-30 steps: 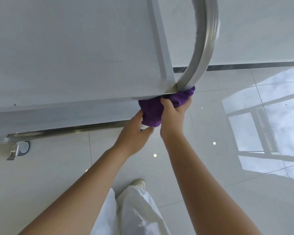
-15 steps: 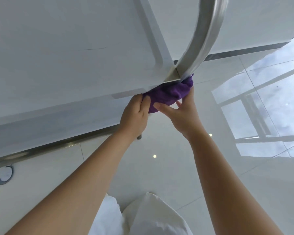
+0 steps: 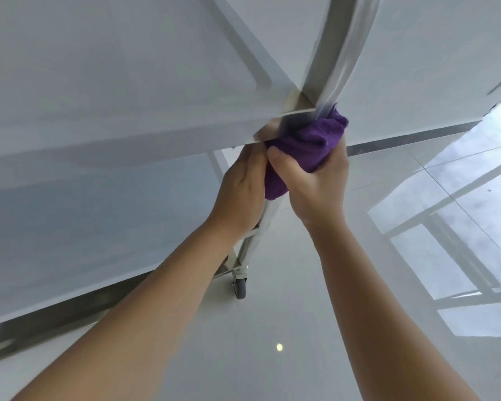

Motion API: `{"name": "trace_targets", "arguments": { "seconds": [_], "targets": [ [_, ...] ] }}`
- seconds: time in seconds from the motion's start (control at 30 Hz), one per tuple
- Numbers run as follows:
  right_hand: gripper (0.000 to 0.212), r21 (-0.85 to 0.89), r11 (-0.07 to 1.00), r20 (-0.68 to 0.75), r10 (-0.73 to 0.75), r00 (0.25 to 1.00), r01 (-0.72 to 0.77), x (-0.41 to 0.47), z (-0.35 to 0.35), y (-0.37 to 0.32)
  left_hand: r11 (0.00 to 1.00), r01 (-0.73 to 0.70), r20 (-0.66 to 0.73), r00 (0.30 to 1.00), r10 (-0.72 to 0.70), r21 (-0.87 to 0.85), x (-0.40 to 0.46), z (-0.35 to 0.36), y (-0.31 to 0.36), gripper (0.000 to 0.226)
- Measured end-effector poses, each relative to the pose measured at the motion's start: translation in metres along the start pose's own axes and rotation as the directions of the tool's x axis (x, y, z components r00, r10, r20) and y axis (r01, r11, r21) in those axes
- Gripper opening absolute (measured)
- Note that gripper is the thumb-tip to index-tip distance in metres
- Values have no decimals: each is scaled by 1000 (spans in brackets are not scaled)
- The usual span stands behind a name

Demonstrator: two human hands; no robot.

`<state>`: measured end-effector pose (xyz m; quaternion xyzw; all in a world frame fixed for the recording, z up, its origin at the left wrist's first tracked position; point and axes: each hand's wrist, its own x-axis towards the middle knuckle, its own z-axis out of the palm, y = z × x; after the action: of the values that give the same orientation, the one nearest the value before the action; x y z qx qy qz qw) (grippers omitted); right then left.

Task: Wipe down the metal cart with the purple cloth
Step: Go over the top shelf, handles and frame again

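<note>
While both hands work close together at the near right corner of the metal cart (image 3: pixel 113 91), the purple cloth (image 3: pixel 307 146) sits bunched around the cart's upright post just under the edge of the top shelf, where the post meets the corner. The right hand (image 3: pixel 315 183) grips the cloth, its thumb curled across the front of the wad and its fingers wrapped round the far side, so the cloth bulges out above and beside the palm. The left hand (image 3: pixel 243 186) lies just beside it, touching the cloth's left edge with its fingers curled in toward the post; how much of the cloth or post those fingers actually enclose is hidden by the hand itself, though they look closed around it. Above the cloth the handle tube (image 3: pixel 342 47) rises from the corner toward the top of the view, slightly blurred. Below the hands the post (image 3: pixel 258 238) runs down to a small grey caster wheel (image 3: pixel 240 287) resting on the glossy pale tile floor (image 3: pixel 272 328). A lower shelf (image 3: pixel 70 227) of the cart spreads out to the left beneath the top one. Window reflections (image 3: pixel 446 241) shine on the floor at the right, and a small bright spot of light shows on the tiles between the forearms.
</note>
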<state>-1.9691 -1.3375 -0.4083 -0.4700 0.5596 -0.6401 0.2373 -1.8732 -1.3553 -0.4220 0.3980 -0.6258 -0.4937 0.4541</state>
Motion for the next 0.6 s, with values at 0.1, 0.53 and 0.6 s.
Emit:
{"name": "trace_targets", "arguments": {
  "seconds": [0.1,0.53,0.6],
  "targets": [
    [36,33,997,-54,-64,997,66,2,4,7,997,-48,-51,998,45,-53,4,9,-13,31],
    [44,11,987,-49,-162,986,163,2,8,25,993,-105,-125,986,111,50,5,13,-30,42],
    [44,13,988,-45,-155,987,155,-3,8,29,993,-83,-112,989,93,86,3,12,-34,42]
  ]
}}
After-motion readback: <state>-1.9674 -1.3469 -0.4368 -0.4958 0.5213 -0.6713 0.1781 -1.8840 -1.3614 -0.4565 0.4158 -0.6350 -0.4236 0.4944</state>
